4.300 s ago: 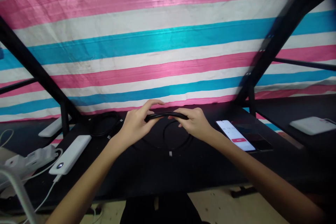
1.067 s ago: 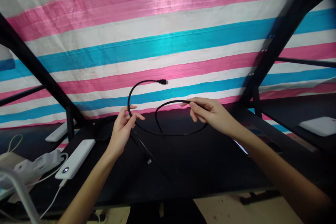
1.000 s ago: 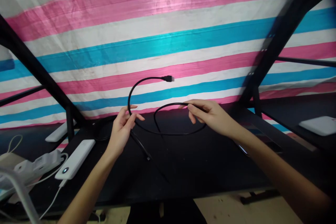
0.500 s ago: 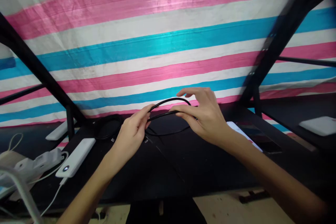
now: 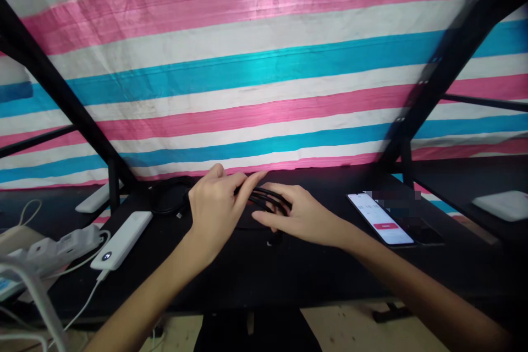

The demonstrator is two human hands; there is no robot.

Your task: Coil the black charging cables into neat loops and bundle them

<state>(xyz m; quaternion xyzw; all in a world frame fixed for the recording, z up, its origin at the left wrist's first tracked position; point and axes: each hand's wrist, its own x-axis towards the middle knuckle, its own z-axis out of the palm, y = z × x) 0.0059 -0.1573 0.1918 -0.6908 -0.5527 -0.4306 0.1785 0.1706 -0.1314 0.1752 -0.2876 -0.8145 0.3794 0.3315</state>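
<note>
A black cable (image 5: 270, 196), gathered into several loops, is held between my two hands above the dark table. My left hand (image 5: 216, 198) closes round the loops' left side, and its fingers hide that part. On the right side, my right hand (image 5: 295, 209) wraps its fingers and thumb about the bundle. One connector end (image 5: 273, 241) hangs below the loops, close to the tabletop; its type is too dark to tell. A second coiled black cable (image 5: 169, 195) lies at the table's back left, just beyond my left hand.
A white power bank (image 5: 121, 239) with a cord plugged in lies at left, near a power strip (image 5: 61, 247). At right are a lit phone (image 5: 379, 220) and a dark one (image 5: 424, 231). Black frame posts (image 5: 433, 88) slant up before a striped sheet (image 5: 264, 66).
The long loose loop and free end seen a second ago are gathered into a tight bundle. My hands have come closer together, and the lit phone is in full view again.
</note>
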